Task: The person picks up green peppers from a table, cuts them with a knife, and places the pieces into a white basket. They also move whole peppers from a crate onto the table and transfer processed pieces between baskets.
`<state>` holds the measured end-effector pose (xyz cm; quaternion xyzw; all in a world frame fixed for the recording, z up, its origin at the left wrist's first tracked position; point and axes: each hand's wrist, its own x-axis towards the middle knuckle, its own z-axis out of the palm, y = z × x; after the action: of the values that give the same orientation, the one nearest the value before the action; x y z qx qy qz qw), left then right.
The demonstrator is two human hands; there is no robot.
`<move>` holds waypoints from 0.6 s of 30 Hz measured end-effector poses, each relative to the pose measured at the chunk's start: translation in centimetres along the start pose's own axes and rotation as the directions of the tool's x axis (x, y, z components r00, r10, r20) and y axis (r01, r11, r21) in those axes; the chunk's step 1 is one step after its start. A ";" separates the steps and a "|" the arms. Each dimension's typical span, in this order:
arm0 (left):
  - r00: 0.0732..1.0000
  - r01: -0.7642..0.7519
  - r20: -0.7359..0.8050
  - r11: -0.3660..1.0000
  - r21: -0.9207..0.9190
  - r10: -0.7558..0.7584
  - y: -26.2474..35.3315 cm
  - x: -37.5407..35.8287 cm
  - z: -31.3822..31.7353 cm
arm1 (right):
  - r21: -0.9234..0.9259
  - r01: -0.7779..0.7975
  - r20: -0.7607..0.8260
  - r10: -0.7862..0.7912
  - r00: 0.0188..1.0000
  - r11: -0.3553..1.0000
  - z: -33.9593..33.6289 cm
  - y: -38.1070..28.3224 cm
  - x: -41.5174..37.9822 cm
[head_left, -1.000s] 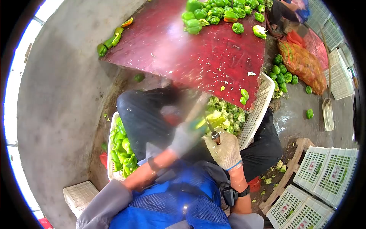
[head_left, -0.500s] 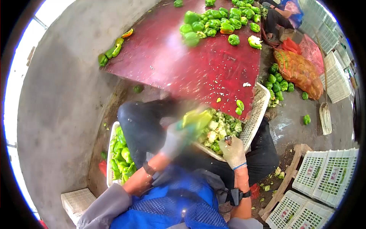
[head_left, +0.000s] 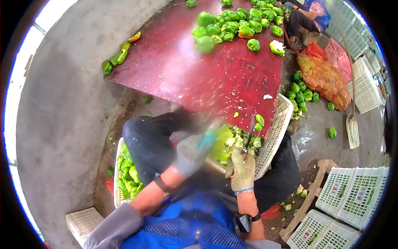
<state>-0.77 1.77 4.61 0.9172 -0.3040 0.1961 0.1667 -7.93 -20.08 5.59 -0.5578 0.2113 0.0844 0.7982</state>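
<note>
My left hand [head_left: 191, 151], in a grey and teal glove partly smeared by blur, is closed on a light green bell pepper [head_left: 221, 145]. Its fingertips lie hidden behind the blur. In a pale knit glove, my right hand [head_left: 243, 171] grips a knife [head_left: 251, 132] whose blade points up and away from me, just right of the pepper. Beneath both hands, between my legs, a white plastic crate [head_left: 277, 139] holds pale pepper cores and scraps [head_left: 253, 142]. To my left stands another white crate [head_left: 117, 182], filled with green pepper pieces [head_left: 129, 174].
A red tabletop [head_left: 166, 79] ahead bears a heap of whole green peppers [head_left: 230, 25] and scattered seeds. On the right lie an orange mesh sack [head_left: 325, 83], loose peppers [head_left: 304, 93] and a long-handled shovel [head_left: 352, 128]. White crates [head_left: 352, 195] stand lower right. Another person [head_left: 304, 18] sits at the far right.
My right hand has moved slightly left and turned, and the knife blade now shows upright. The pepper in my left hand has shifted a little right and down, nearer the knife.
</note>
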 end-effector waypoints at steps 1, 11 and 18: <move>1.000 -0.011 -0.016 1.000 -0.008 0.011 -0.3 0.5 0.0 | -0.066 0.083 -0.125 -0.091 0.988 0.994 -0.4 1.5 1.0; 0.899 0.358 -0.245 0.931 -0.071 -0.364 -10.9 5.1 -8.8 | -0.524 0.167 -0.278 -0.353 0.893 0.835 -5.1 2.6 4.5; 0.848 0.503 -0.075 0.749 0.431 -0.525 -20.7 -8.6 -24.2 | -0.599 0.209 -0.314 -0.467 0.827 0.773 -7.8 -3.5 11.2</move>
<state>-0.48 31.98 17.76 0.9833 0.0075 0.1818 -0.0027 1.52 -29.67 1.47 -0.7926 0.2487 -0.1387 0.5392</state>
